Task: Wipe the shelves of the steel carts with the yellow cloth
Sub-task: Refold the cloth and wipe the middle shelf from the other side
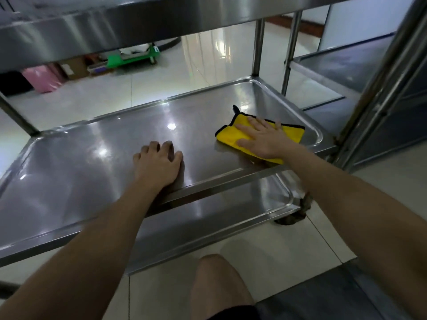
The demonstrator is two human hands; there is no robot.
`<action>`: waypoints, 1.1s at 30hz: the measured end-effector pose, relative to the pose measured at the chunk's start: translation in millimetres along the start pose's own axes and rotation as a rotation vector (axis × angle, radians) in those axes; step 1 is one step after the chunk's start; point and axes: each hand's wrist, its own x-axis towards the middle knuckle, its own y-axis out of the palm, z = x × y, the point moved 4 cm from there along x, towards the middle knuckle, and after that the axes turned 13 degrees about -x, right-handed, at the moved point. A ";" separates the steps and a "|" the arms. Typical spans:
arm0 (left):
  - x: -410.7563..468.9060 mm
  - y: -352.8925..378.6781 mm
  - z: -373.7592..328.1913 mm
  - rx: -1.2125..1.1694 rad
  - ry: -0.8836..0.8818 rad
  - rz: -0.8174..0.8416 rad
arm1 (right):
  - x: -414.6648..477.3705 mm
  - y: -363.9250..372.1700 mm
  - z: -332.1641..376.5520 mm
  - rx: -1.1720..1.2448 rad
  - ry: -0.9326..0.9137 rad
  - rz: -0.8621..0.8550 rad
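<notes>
On the middle shelf — cloth pressed flat at the right end

At the right near corner of the middle shelf (92, 162), the yellow cloth (227, 135) is pinned flat under the right hand (263, 140), fingers straight and spread. The left hand (157, 163) is rested on the steel by the front lip, fingers bent, nothing gripped. Even pressure is best applied in overlapping strokes drawn leftward — rim channel and corners included. The bracing hand would need lifting as the cloth comes across.

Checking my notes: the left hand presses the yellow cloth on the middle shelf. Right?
No: the head view shows the right hand pressing the cloth on the middle shelf; the left hand rests bare on it.
</notes>
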 end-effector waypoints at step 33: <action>-0.4 10.9 4.6 -0.046 0.020 -0.133 | 136.5 -40.5 -45.4 -0.034 0.318 0.037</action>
